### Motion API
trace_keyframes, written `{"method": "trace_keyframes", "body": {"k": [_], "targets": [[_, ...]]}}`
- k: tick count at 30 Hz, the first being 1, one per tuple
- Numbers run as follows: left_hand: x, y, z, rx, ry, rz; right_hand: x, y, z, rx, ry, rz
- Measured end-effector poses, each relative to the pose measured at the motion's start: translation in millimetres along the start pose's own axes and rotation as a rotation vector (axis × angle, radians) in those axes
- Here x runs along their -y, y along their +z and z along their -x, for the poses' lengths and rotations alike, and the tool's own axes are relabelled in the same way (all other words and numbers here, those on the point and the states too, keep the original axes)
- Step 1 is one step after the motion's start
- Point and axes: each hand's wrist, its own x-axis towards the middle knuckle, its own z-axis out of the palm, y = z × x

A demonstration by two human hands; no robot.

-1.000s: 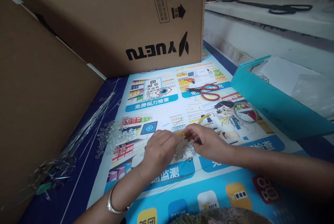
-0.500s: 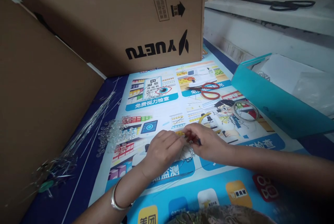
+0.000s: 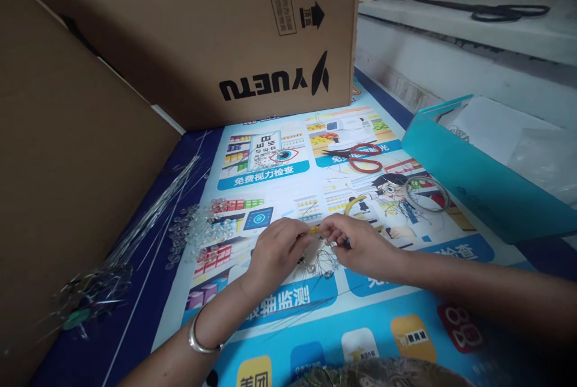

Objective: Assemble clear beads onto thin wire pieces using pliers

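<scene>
A small cluster of wires and beads (image 3: 318,262) is pinched over the printed mat (image 3: 406,291) between the closed fingertips of the left hand (image 3: 274,252) and right hand (image 3: 360,246), best worked low and steadily, with loose clear beads (image 3: 198,232) kept beside and the cardboard box (image 3: 216,32) beyond.

Both hands, left hand (image 3: 274,252) and right hand (image 3: 360,246), meet over a wire cluster (image 3: 318,262) on the printed mat (image 3: 315,315). Beads (image 3: 198,232) and wire rods (image 3: 148,219) lie left, scissors (image 3: 358,157) farther, the open box (image 3: 469,176) right, the carton (image 3: 216,38) far behind.
</scene>
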Motion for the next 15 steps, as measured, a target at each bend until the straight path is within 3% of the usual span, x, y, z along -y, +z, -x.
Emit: {"method": "trace_keyframes", "body": {"k": [5, 9, 15], "targets": [[7, 1.8, 1, 0.076, -0.113, 0.017, -2, 0, 0, 0.0, 0.018, -0.011], [6, -0.9, -1, 0.155, -0.166, 0.18, -7, 0, -1, -0.007, 0.017, -0.016], [-3, -9.7, -4, 0.183, -0.29, 0.361, -8, -3, 0, -0.003, 0.014, -0.009]]}}
